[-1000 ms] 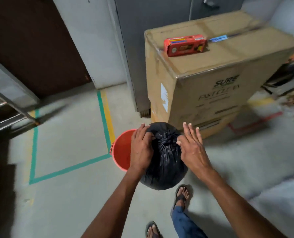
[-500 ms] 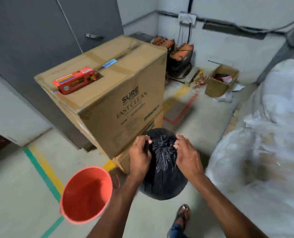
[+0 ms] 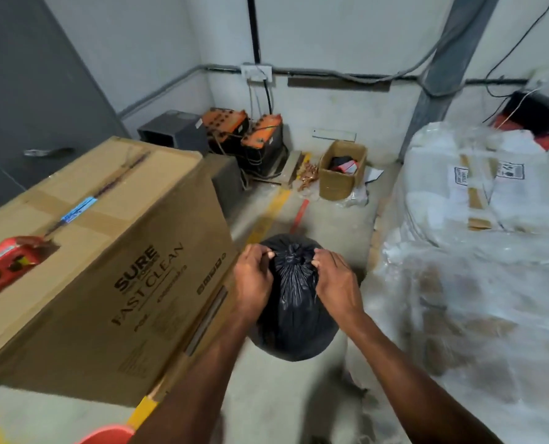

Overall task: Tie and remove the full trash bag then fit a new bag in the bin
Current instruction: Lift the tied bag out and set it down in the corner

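Head view: looking down at both hands and the floor (image 3: 282, 395).
Trash bag (image 3: 294, 302): hanging black and full, being held up by its neck over the middle of the floor, between the cardboard box (image 3: 106, 251) and the wrapped bundles (image 3: 458, 251).
Knot (image 3: 294, 256): sitting at the bag's top, bunching the plastic tight.
Left hand (image 3: 252, 280): pinching the gathered plastic just left of the knot, fingers curled in.
Right hand (image 3: 337, 280): gripping the gathered plastic just right of the knot, fingers curled in.
Bin (image 3: 106, 435): showing only a red rim at the floor's near edge, beside the left forearm, well apart from the bag.
Cardboard box: standing along the floor's left side, reading SURE FAST CLEAN.
Red packet (image 3: 5, 261): lying on the box's top, near its left edge.
Batteries (image 3: 247, 129): sitting orange-topped in the floor's far corner, against the wall.
Small carton (image 3: 340, 177): standing open near the floor's far edge.
Wrapped bundles: piling up under clear plastic along the floor's right edge.
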### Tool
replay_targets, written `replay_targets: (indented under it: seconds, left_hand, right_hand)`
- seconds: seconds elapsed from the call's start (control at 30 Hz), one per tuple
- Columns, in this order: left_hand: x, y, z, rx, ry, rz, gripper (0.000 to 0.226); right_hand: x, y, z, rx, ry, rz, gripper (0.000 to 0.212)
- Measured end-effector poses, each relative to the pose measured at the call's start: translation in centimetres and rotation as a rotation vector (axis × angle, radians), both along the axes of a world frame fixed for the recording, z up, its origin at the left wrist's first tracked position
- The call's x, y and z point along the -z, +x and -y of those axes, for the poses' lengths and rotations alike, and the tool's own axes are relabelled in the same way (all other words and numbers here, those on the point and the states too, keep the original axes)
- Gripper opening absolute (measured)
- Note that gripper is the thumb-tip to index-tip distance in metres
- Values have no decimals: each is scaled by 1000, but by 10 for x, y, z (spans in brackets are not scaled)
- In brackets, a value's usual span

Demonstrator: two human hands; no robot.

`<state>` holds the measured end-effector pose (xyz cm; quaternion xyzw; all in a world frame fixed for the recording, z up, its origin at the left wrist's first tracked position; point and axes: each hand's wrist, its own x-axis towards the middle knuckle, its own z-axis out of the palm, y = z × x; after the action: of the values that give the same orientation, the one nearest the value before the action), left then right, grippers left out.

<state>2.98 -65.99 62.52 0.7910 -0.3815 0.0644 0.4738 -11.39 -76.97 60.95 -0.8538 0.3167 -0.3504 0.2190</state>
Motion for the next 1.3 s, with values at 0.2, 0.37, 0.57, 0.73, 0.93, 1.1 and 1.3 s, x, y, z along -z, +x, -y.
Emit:
replay_targets:
  seconds: [0.2,0.37,0.57,0.73,0.93,1.1,1.3]
  left_hand:
    - [2,47,110,119,58,68,12]
    - [14,94,201,170,91,74,9]
    - [2,160,311,268,11,67,15]
    - [-9,217,401,359,11,152,17]
    - [-4,282,506,492,94,479,30]
    - [14,344,602,720,128,854,21]
    - [29,385,703,867,215,945,33]
  right_hand:
    - [-1,28,95,115,-35,-37,23]
    - [8,69,182,168,-58,-82,24]
    - [3,139,289,313,-72,-192,20]
    - [-8,179,360,296,-185,-20,30]
    - [7,222,459,284,-165,-22,42]
    - [34,250,562,167,-346,-173,26]
    - [53,274,674,16,-450,-297,26]
